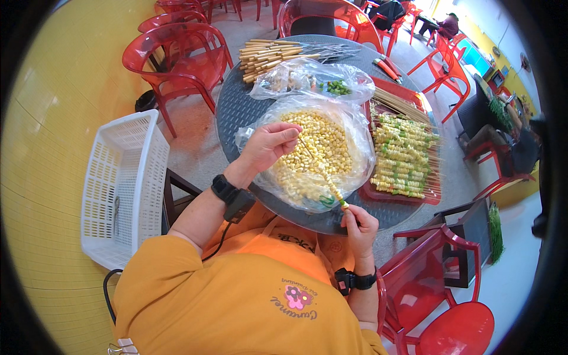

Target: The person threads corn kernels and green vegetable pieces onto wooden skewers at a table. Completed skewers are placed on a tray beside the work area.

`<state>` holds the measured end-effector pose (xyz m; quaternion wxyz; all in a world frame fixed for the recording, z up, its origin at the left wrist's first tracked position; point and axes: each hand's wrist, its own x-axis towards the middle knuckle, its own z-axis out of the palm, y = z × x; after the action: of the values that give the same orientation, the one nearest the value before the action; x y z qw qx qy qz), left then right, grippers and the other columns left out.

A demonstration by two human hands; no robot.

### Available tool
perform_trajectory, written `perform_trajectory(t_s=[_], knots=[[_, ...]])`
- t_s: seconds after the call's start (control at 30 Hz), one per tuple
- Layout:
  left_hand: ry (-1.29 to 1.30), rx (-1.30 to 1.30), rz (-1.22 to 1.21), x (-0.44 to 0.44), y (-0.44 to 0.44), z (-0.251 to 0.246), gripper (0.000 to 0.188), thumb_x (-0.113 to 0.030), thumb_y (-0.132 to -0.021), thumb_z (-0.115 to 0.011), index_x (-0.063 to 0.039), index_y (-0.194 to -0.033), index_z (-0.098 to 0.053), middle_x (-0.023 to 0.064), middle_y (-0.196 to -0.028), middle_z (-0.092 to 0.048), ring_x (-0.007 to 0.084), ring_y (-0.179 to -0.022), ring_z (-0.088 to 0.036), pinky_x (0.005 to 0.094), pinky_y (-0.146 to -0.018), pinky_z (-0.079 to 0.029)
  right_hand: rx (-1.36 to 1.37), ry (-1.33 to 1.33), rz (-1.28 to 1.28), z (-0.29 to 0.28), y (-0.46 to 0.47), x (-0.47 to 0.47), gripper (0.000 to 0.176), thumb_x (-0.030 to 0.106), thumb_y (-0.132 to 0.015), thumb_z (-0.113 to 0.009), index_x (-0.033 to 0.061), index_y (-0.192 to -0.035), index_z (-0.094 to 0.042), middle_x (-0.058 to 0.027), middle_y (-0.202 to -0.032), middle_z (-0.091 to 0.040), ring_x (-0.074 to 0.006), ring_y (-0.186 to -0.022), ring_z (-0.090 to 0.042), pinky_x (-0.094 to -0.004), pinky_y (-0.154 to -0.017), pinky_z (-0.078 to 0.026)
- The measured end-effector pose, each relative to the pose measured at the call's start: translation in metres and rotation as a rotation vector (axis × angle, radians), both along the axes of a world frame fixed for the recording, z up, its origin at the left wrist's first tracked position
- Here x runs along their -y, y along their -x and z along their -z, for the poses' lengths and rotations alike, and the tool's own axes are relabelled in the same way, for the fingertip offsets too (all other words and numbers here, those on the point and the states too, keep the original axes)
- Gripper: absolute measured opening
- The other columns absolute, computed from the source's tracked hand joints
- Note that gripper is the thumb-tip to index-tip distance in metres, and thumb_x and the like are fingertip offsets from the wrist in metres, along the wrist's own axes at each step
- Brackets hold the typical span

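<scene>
My right hand (361,224) grips the near end of a thin skewer (327,176) threaded with corn kernels, with a green piece close to the fingers. At the skewer's bare far end, thumb and forefinger of my left hand (274,143) are pinched together; whether a kernel is between them is hidden. Below both hands, a clear plastic bag (361,153) lies open on the round table (230,108), full of loose corn kernels (317,142). Right of it, a red tray (410,200) holds rows of finished corn skewers (401,159) with green pieces, and bare sticks (399,104).
Behind the bag lie a smaller plastic bag (284,82) with chopped green pieces (336,87), wooden-handled metal skewers (270,55) and red-handled cutters (387,69). A white plastic basket (122,186) stands at left. Red chairs (177,66) surround the table; other people sit farther right.
</scene>
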<state>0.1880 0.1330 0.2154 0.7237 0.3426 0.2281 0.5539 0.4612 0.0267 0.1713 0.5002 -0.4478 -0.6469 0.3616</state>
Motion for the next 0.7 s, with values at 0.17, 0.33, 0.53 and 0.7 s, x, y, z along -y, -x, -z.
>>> perform_trajectory(t_s=[0.17, 0.33, 0.53, 0.7], knots=[[0.057, -0.01, -0.011, 0.003, -0.004, 0.003, 0.017, -0.006, -0.087, -0.06, 0.003, -0.101, -0.062, 0.0001, -0.078, -0.056, 0.0088, -0.068, -0.051, 0.0212, -0.063, -0.044, 0.003, -0.003, 0.002, -0.001, 0.0, 0.0, 0.01, -0.004, -0.084, -0.055, -0.0036, -0.09, -0.063, -0.002, -0.063, -0.056, -0.0064, -0.054, -0.052, -0.0193, -0.049, -0.039], [0.1, -0.004, -0.025, 0.006, -0.007, 0.006, 0.018, -0.006, -0.086, -0.061, 0.003, -0.102, -0.062, 0.0001, -0.079, -0.058, 0.0074, -0.068, -0.052, 0.019, -0.063, -0.044, 0.016, -0.001, 0.0, 0.0, -0.001, 0.0, 0.01, -0.004, -0.085, -0.054, -0.0037, -0.09, -0.063, -0.0017, -0.063, -0.056, -0.0063, -0.055, -0.052, -0.019, -0.049, -0.039], [0.099, -0.003, -0.005, 0.004, -0.008, 0.006, 0.018, -0.005, -0.086, -0.061, 0.003, -0.102, -0.062, 0.0008, -0.081, -0.059, 0.0074, -0.07, -0.053, 0.0183, -0.063, -0.046, -0.008, 0.005, 0.01, 0.001, 0.0, 0.0, 0.01, -0.004, -0.085, -0.054, -0.0036, -0.09, -0.063, -0.0012, -0.064, -0.056, -0.0058, -0.055, -0.051, -0.0186, -0.05, -0.039], [0.122, -0.008, 0.024, 0.005, -0.011, 0.005, 0.019, -0.006, -0.085, -0.062, 0.003, -0.102, -0.062, 0.0016, -0.083, -0.06, 0.0075, -0.073, -0.054, 0.0179, -0.066, -0.046, 0.0, 0.009, 0.01, 0.0, -0.001, 0.0, 0.01, -0.004, -0.085, -0.055, -0.0036, -0.09, -0.063, -0.0013, -0.064, -0.056, -0.0059, -0.055, -0.051, -0.0189, -0.05, -0.039]])
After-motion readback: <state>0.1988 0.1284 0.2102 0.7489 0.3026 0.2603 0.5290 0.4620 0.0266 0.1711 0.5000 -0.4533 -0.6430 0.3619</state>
